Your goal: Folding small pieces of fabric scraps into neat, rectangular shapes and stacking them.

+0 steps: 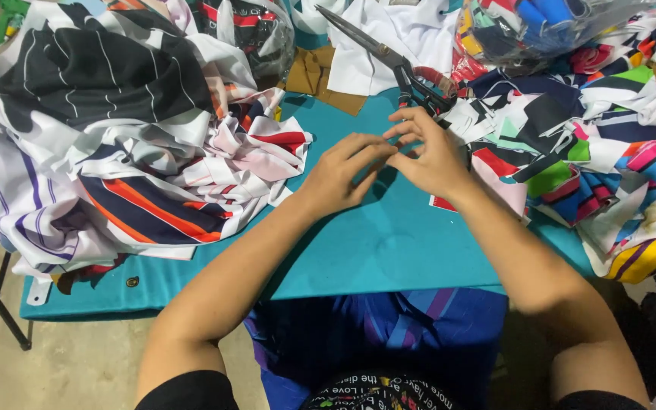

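- Left hand point(341, 173) & right hand point(428, 154) meet at frame centre, fingertips pressed together; whether they pinch sth small, can't tell.
- Both rest over teal cloth-covered table point(389, 243).
- Large black-handled steel scissors point(389, 61) lie at 12 o'clock of right hand, handles just beside its fingers, blades pointing to 11.
- Heap of striped white/navy/orange fabric point(146, 167) at 9 o'clock of left hand.
- Pile of multicolour fabric offcuts point(594, 152) at 3 o'clock of right hand.

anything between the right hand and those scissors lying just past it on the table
Nothing visible does. The right hand sits on the teal table cover, fingertips meeting the left hand, and the scissors lie just beyond its fingers with their dark handles nearest, uncovered by fabric.
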